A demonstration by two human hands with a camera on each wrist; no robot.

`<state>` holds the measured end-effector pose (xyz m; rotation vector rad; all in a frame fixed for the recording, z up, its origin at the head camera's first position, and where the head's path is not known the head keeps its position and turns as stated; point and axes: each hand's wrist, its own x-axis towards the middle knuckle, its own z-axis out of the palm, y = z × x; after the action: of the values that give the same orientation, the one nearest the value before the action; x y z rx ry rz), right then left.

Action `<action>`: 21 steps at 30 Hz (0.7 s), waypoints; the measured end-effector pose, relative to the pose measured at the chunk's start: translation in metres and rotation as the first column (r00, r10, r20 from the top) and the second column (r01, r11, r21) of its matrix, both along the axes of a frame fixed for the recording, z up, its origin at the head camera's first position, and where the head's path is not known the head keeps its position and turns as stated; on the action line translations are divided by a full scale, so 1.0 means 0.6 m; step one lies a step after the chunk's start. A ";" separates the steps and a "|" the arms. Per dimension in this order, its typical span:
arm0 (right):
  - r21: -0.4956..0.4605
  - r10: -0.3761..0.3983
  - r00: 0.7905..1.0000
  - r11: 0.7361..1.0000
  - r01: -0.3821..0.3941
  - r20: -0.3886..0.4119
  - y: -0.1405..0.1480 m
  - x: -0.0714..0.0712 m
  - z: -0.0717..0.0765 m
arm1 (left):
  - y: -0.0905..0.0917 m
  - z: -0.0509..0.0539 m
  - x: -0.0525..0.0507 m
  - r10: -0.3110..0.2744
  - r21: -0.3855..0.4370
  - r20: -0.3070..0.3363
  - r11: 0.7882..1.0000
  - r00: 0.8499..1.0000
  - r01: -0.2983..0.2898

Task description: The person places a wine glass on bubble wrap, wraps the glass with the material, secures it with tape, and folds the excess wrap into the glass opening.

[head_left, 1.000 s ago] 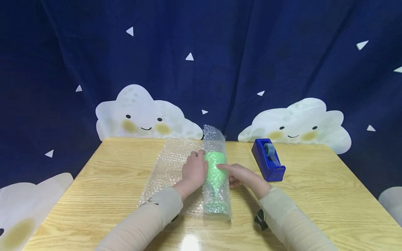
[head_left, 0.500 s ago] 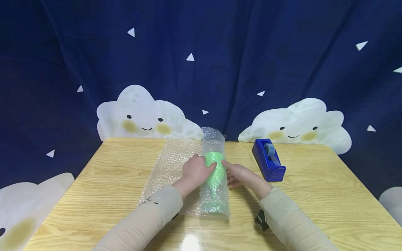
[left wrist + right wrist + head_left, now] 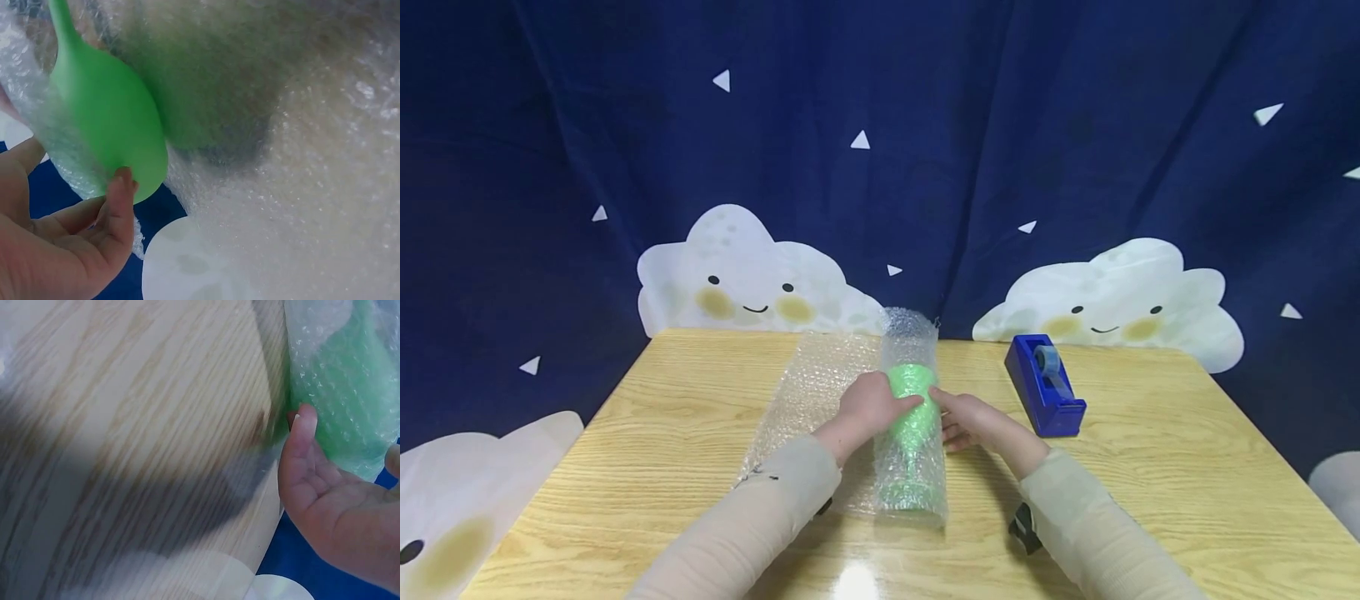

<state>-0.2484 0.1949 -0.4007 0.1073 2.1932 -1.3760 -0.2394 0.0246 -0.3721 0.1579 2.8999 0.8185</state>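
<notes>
A green goblet [image 3: 913, 427] lies on its side, wrapped in clear bubble wrap [image 3: 820, 375] whose loose sheet spreads to the left. My left hand [image 3: 868, 402] grips the bundle from the left, thumb over the top. In the left wrist view, the goblet's bowl [image 3: 119, 119] shows bare at the open side of the roll, curled fingers [image 3: 119, 206] against it. From the right, my right hand [image 3: 977, 419] holds the bundle, thumb on top and the other fingers along its side. In the right wrist view, those fingers [image 3: 303, 450] touch the wrapped bowl near the tabletop.
A blue tape dispenser [image 3: 1047, 387] with a roll of clear tape stands on the wooden table [image 3: 1150, 467], right of the bundle. Behind the table's far edge hangs a dark blue curtain [image 3: 820, 100] with cloud prints.
My left thumb has come over the top of the bundle, and the bundle has shifted slightly left. My right thumb has moved to the right on the wrap. The dispenser stays put.
</notes>
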 end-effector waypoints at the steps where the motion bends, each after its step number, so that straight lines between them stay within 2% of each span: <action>1: 0.003 0.000 1.000 1.000 0.000 0.000 0.000 0.000 0.000 | -0.001 0.002 -0.001 0.002 0.000 0.015 1.000 1.000 -0.002; 5: 0.023 0.007 1.000 1.000 -0.007 0.000 -0.002 0.000 0.002 | -0.008 0.010 -0.004 0.001 0.023 0.063 1.000 0.998 -0.002; 11: 0.027 0.018 1.000 0.999 -0.018 -0.003 -0.006 0.000 0.001 | -0.021 0.012 -0.006 0.007 0.162 0.151 0.986 0.989 -0.032; 21: 0.029 0.011 1.000 1.000 -0.012 0.004 -0.016 0.002 0.000 | -0.039 0.009 -0.011 0.015 0.234 0.182 0.970 0.983 -0.058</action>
<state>-0.2475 0.1851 -0.4004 0.1079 2.2077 -1.3367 -0.2459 0.0014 -0.3668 0.0493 2.6379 1.1258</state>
